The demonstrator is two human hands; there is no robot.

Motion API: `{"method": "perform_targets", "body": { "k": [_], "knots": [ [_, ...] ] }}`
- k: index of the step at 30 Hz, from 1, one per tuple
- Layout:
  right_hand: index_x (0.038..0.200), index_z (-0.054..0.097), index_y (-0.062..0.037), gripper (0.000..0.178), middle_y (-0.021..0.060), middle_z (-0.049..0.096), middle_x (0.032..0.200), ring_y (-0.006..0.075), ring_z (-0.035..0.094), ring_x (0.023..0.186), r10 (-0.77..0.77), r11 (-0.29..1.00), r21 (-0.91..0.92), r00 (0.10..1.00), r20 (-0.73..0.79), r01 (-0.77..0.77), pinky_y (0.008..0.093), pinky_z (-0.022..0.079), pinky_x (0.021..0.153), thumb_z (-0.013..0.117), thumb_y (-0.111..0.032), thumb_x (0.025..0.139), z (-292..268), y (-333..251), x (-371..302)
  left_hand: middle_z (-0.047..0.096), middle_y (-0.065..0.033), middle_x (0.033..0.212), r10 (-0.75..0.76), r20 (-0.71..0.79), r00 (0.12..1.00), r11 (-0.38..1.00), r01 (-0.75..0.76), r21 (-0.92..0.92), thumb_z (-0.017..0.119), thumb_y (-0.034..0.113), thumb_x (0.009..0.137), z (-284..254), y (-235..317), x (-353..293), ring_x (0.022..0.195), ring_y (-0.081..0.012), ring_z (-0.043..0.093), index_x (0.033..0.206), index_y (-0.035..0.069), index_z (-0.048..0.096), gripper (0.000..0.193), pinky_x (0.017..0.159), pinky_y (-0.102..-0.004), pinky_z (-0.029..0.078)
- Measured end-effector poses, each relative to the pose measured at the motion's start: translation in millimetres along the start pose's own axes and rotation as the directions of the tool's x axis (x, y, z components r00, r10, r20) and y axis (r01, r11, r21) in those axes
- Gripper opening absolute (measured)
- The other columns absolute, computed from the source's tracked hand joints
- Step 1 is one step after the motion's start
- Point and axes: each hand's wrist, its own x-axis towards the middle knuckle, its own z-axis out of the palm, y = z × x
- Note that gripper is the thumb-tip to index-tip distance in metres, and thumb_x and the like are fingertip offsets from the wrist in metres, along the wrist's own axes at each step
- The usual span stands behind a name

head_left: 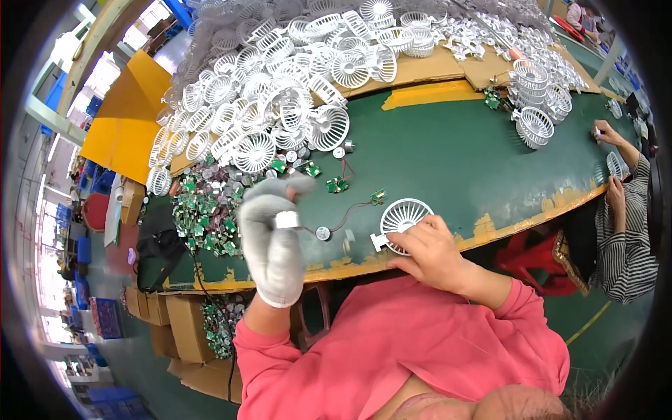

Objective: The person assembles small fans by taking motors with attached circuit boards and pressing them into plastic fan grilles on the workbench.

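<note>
The gloved left hand lifts off the green table, fingers pinched on a small silvery motor. The bare right hand presses down, fingers spread, on a white round fan grille at the table's near edge. A wired motor and green circuit board lie between them. This looks like the fitting step: next the motor needs centring over the grille's hub.
</note>
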Motion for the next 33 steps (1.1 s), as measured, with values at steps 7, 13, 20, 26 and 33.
{"method": "perform_targets", "body": {
  "k": [7,13,20,26,33],
  "knots": [
    [0.125,0.057,-0.0111,0.066,0.0054,0.057,0.1,0.0216,0.056,0.084,-0.152,0.967,0.193,0.985,-0.081,0.166,0.0355,0.043,0.076,0.078,-0.026,0.064,-7,-8,12,0.057,-0.0107,0.101,-0.66,0.286,0.695,0.705,0.704,-0.084,0.065,0.012,0.084,35,-7,-63,0.077,-0.012,0.056,0.117,0.001,0.043,0.041,0.066,-0.0262,0.049],
    [0.109,0.062,-0.0103,0.044,0.0034,0.058,0.088,0.0215,0.057,0.082,-0.146,0.987,0.062,0.988,-0.043,0.149,0.0346,0.044,0.072,0.073,-0.016,0.067,-4,0,10,0.056,-0.0105,0.106,-0.675,0.317,0.667,0.709,0.705,0.026,0.072,0.018,0.078,47,-24,-66,0.085,-0.0149,0.057,0.133,0.002,0.037,0.068,0.075,-0.0282,0.049],
    [0.098,0.063,-0.0088,0.028,0.0034,0.058,0.085,0.0226,0.054,0.08,-0.026,0.976,-0.211,0.986,0.164,0.061,0.04,0.039,0.079,0.072,-0.016,0.072,-19,25,18,0.055,-0.0138,0.109,-0.379,0.395,0.836,0.72,-0.002,0.694,0.077,0.028,0.068,51,-34,-60,0.094,-0.0348,0.059,0.12,0.009,0.052,0.06,0.077,-0.0406,0.05],
    [0.093,0.062,-0.0083,0.028,0.0025,0.058,0.078,0.0203,0.054,0.083,-0.062,0.955,-0.25,0.93,0.361,0.161,0.0424,0.038,0.09,0.074,-0.018,0.07,-19,38,20,0.056,-0.0078,0.1,-0.297,0.453,0.84,0.695,-0.135,0.706,0.071,0.023,0.076,48,-51,-68,0.086,-0.0281,0.058,0.107,0.012,0.058,0.035,0.072,-0.0388,0.048],
    [0.093,0.062,-0.0059,0.031,0.0033,0.057,0.076,0.0202,0.055,0.082,-0.119,0.938,-0.236,0.878,0.463,0.252,0.0426,0.038,0.092,0.073,-0.022,0.069,-13,40,22,0.057,-0.0019,0.091,-0.188,0.478,0.858,0.681,-0.237,0.693,0.07,0.025,0.076,43,-53,-65,0.083,-0.0225,0.056,0.094,0.015,0.062,0.022,0.069,-0.0352,0.046]
  ]
}}
